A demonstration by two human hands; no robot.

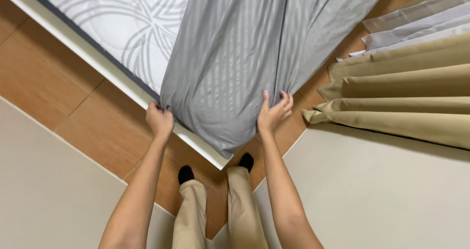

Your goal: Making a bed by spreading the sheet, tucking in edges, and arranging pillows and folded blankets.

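Observation:
A grey striped sheet point(240, 58) is pulled over the near corner of a white patterned mattress point(127, 23) in the head view. My left hand point(159, 119) is closed on the sheet's edge at the mattress side, left of the corner. My right hand point(274, 113) grips the sheet's hem on the other side of the corner, fingers curled into the fabric. The sheet hangs below the corner between both hands.
The mattress rests on a white bed base point(98, 65) over a wooden floor point(58, 97). Beige curtains point(406, 97) hang at the right. Pale walls point(382, 190) stand close on both sides. My legs and black socks point(186, 174) are below the corner.

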